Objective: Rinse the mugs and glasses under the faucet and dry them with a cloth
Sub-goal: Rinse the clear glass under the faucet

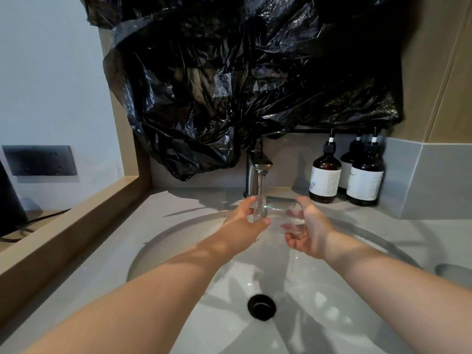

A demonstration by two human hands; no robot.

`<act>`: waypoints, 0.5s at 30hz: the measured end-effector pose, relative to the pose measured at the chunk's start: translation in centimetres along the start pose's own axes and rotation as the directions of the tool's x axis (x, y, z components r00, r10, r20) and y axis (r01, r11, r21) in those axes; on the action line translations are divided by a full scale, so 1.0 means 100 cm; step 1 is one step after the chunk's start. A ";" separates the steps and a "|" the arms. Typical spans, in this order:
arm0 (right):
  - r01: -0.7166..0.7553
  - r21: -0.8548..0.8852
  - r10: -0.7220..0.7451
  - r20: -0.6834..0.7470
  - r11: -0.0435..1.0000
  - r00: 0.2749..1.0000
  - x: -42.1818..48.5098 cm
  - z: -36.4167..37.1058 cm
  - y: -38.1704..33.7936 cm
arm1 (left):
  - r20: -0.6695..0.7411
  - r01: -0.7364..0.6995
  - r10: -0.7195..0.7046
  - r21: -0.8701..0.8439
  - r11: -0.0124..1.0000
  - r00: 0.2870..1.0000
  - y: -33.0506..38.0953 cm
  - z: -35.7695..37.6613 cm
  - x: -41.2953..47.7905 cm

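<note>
Right now a clear drinking glass (279, 217) lies on its side between both hands, above the white round sink basin (176, 241) and just under the brushed-metal faucet (258, 164). A thin stream of water (260, 192) falls from the spout onto the glass end nearest the left hand (242, 226). That hand grips this end, thumb below and fingers (249, 201) curled over the top. The right hand (310, 231) cups the other end, palm turned inward, its fingers bent round the glass and showing blurred through it. Below the hands a black round drain (261, 307) sits in the basin floor. Three brown pump bottles with white labels (325, 178) stand on the grey desk (89, 290) to the right of the faucet, against the wall. Crinkled black plastic sheeting (229, 85) hangs over the wall behind the faucet, and a dark socket plate (39, 160) is fixed to the wall at far left
</note>
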State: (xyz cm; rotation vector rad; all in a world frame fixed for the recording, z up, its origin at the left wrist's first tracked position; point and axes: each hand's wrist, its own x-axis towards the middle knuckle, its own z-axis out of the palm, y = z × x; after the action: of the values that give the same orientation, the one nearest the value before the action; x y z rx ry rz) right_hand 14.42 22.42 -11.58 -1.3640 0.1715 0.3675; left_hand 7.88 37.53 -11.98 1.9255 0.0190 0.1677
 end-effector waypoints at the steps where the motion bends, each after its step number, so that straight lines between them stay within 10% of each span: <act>1: 0.038 -0.038 -0.037 0.015 0.999 0.999 0.000 0.000 -0.001 | 0.010 0.000 0.000 0.023 1.000 1.000 -0.001 -0.001 0.000; 7: 0.386 -0.360 -0.375 0.105 0.849 0.921 -0.007 0.012 0.000 | 0.042 -0.038 0.024 0.378 0.925 0.999 -0.003 -0.008 0.003; 15: 0.589 -0.529 -0.526 0.284 0.612 0.802 -0.008 0.030 0.007 | -0.057 -0.011 0.038 0.420 0.907 0.998 -0.007 -0.015 0.003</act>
State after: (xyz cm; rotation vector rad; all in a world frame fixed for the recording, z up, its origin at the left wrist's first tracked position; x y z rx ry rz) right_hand 13.17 25.32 -11.36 -1.9339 -0.5107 -0.0676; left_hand 8.05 39.18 -12.10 2.3524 0.0798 0.2595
